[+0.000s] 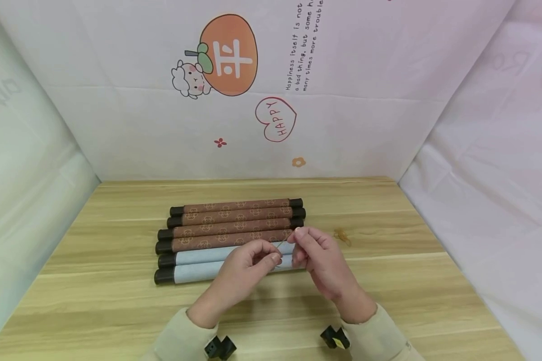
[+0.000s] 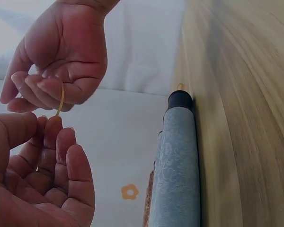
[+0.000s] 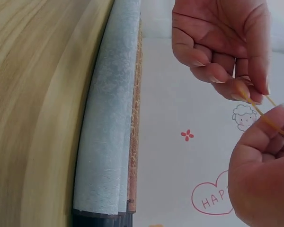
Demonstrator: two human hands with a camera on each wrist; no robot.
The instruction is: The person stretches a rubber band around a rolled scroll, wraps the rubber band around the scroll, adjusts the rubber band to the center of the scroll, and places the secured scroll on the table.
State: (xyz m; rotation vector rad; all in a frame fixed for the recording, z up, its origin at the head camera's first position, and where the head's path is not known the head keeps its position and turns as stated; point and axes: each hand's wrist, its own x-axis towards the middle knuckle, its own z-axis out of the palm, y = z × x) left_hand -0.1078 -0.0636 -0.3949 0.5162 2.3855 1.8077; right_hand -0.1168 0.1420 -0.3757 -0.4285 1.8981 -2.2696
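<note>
A thin yellow rubber band [image 2: 61,100] is stretched between my two hands, above the light blue scrolls [image 1: 198,272]. My left hand [image 1: 244,268] pinches one end between thumb and fingertip, the other fingers loosely curled. At the opposite end my right hand [image 1: 322,260] holds the band with curled fingers, a little higher and to the right. In the right wrist view two strands of the band [image 3: 265,117] run between the hands. Two light blue scrolls with black end knobs lie nearest me, their right ends partly hidden behind the hands in the head view.
Behind the blue scrolls lie several brown patterned scrolls [image 1: 226,221] with black knobs, side by side on the wooden table [image 1: 117,311]. A small heap of yellow rubber bands [image 1: 342,236] is to their right. White printed cloth [image 1: 343,130] encloses the back and sides.
</note>
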